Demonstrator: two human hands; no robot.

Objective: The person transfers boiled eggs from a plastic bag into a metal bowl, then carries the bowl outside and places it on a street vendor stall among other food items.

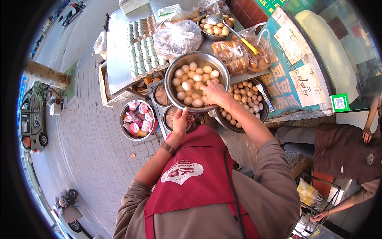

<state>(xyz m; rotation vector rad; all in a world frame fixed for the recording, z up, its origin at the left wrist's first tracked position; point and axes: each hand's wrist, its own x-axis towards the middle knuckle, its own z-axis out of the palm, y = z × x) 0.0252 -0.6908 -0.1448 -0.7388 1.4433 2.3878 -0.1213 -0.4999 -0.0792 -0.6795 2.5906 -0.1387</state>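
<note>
In front of me is a stainless steel bowl of pale brown eggs in cloudy water. My left hand is at its near rim, thumb against the edge and fingers curled beneath. My right hand reaches over the right rim into the bowl, its fingers down among the eggs. Whether those fingers grip an egg is hidden. Below my right forearm stands a large pot with many brown eggs.
Egg trays and plastic bags lie on the metal counter. A skimmer rests on another egg bowl. Left are round steamers and a pot of packaged cups. A person stands at right.
</note>
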